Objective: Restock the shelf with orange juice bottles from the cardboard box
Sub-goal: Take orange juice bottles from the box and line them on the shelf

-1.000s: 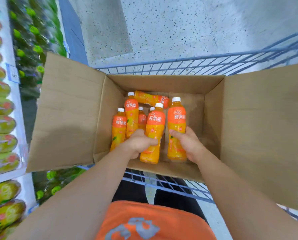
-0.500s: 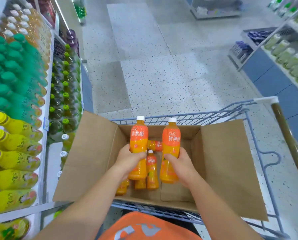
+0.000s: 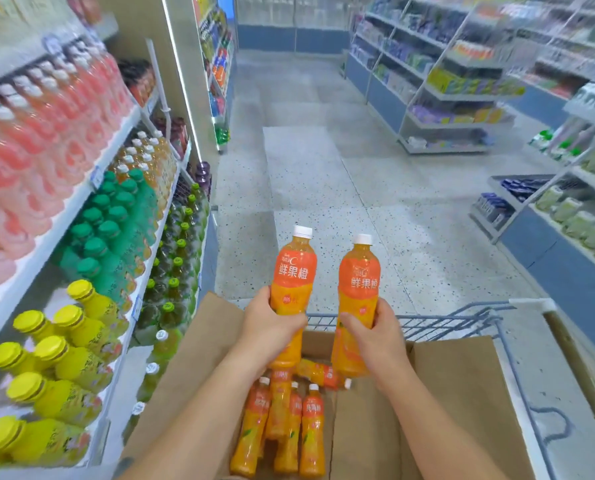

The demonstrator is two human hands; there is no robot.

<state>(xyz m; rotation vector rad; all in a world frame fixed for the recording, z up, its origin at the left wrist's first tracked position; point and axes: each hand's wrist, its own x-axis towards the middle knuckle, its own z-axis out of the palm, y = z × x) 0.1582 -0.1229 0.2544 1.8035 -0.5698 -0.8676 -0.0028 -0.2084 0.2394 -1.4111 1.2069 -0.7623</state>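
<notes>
A white store shelf (image 3: 39, 254) on the aisle's left carries packed rows of drinks: pink bottles (image 3: 29, 150) on an upper tier, green-capped bottles (image 3: 116, 230) below them, and yellow-capped bottles (image 3: 64, 368) lower still. On the speckled floor (image 3: 323, 202) stands a wire cart (image 3: 445, 320) holding an open cardboard box (image 3: 462, 393) — inside, orange juice bottles (image 3: 311, 431) cluster toward its left side, one lying crosswise.
</notes>
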